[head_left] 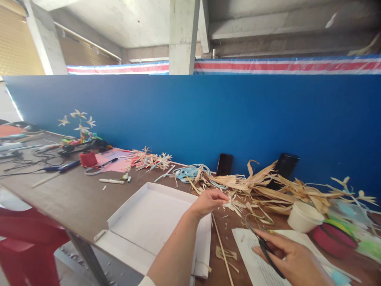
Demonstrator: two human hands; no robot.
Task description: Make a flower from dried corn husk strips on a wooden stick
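My left hand (208, 201) reaches out over the brown table (74, 198) and pinches a small pale piece of dried husk (233, 205) at its fingertips. My right hand (290, 256) sits lower right, fingers closed through the black handles of a pair of scissors (262, 246); the blades point up-left toward the husk piece. A heap of dried corn husks (276, 188) lies just behind both hands. A thin wooden stick (222, 248) lies on the table between my arms.
A shallow white cardboard box (154, 222) lies under my left forearm. White paper (253, 258), a white cup (303, 216) and a red bowl (333, 236) are at the right. Two dark phones (224, 163) lean on the blue partition (190, 119). Husk flowers (79, 121), a red spool (88, 158) and tools are far left; a red chair (26, 242) stands below.
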